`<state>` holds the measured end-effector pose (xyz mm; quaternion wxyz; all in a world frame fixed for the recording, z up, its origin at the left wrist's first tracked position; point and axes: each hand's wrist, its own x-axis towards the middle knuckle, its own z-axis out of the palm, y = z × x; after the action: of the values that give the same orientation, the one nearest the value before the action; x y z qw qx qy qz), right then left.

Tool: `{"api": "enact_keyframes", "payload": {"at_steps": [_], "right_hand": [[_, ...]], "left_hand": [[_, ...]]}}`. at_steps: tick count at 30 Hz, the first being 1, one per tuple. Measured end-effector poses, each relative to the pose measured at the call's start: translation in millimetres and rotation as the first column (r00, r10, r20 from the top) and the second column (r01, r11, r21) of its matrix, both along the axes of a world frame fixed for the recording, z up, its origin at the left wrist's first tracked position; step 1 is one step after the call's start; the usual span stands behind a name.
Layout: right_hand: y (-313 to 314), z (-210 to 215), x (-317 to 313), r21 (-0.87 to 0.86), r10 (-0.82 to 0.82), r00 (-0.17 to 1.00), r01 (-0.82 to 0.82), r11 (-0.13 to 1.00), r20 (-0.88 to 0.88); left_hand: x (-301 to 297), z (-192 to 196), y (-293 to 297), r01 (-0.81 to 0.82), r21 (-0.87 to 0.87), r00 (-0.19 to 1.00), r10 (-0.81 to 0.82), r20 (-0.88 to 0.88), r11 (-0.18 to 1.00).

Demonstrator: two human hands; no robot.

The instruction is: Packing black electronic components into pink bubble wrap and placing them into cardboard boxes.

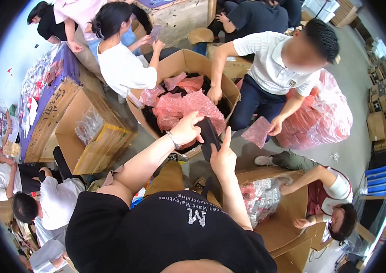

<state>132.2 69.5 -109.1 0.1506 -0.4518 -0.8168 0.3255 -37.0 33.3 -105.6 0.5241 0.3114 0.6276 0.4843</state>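
Above the near edge of the open cardboard box (229, 84) of pink bubble bags (188, 107), both the left hand (187, 128) and right hand (223, 157) grip a flat black item (209, 136), best kept level and pinched firmly.

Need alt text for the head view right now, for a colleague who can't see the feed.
The person's left hand and right hand together hold a flat black rectangular item above an open brown cardboard box filled with pink bubble-wrap pouches. Across the box, a seated co-worker in a white striped shirt holds another pink pouch.
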Motion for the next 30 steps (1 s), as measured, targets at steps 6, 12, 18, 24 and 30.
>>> {"api": "enact_keyframes", "payload": {"at_steps": [6, 12, 18, 24, 30], "right_hand": [[4.5, -1.5, 28.6, 0.089, -0.072, 0.97, 0.096, 0.991, -0.233], [-4.3, 2.7, 40.1, 0.025, -0.197, 0.798, 0.256, 0.966, -0.57], [-13.4, 10.7, 44.8, -0.276, -0.369, 0.637, 0.245, 0.929, -0.676], [8.2, -3.1, 48.8, -0.313, -0.5, 0.498, 0.413, 0.855, -0.709], [10.3, 22.5, 56.0, -0.148, -0.51, 0.532, 0.579, 0.802, -0.676]], "left_hand": [[57.1, 18.2, -14.2, 0.126, 0.091, 0.925, -0.084, -0.369, 0.988], [85.8, 75.0, -28.5, 0.249, 0.237, 0.28, 0.164, -0.946, 0.939], [84.4, 44.3, -25.4, 0.162, 0.553, 0.464, 0.431, -0.774, 0.818], [95.5, 45.2, -35.7, 0.469, 0.548, 0.448, 0.347, -0.824, 0.693], [90.4, 41.6, -46.6, 0.531, 0.547, 0.5, 0.281, -0.819, 0.647]]}}
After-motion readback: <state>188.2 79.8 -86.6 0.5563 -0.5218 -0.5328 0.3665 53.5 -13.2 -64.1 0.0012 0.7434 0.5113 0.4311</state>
